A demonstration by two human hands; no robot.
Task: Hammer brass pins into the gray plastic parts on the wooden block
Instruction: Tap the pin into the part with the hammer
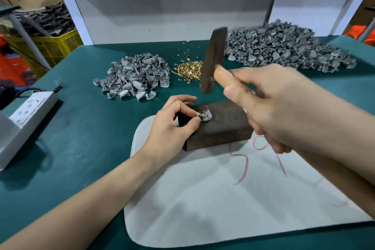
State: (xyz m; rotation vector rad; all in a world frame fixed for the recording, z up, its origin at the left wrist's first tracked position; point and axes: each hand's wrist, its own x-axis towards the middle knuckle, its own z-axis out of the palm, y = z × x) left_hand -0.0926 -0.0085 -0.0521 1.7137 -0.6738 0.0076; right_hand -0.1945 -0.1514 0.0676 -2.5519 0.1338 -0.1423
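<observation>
A dark wooden block lies on a white mat. On its top left corner sits a gray plastic part with a brass pin standing in it. My left hand pinches the part's left end between thumb and forefinger. My right hand grips the wooden handle of a hammer, whose dark head is raised and blurred above the block.
On the green table, a small pile of gray parts lies left, loose brass pins lie in the middle, and a big gray pile sits at back right. A white power strip is at the left. The white mat bears red marks.
</observation>
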